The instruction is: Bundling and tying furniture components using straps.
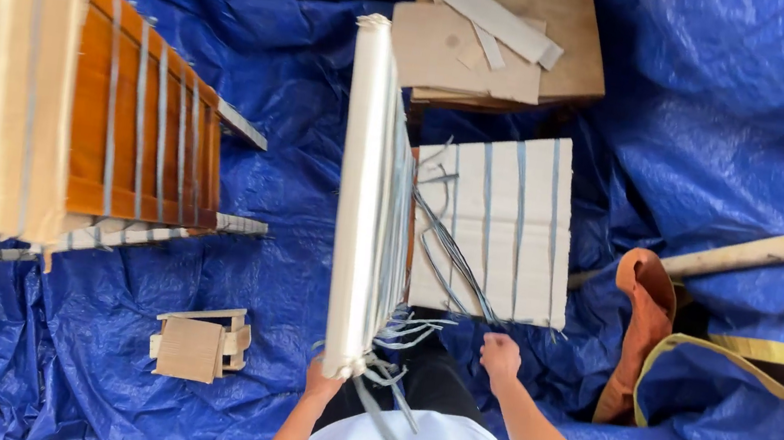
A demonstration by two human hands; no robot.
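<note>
On blue tarp (308, 88), hands (500, 355) gripping strapped cardboard bundle (502, 225)

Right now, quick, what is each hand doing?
Left hand: at the near end of the upright pale frame; its grip cannot be told.
Right hand: closed in a fist on grey strips.

L hand (322, 382) mostly hidden behind frame (362, 196); grip perhaps closed.
</note>
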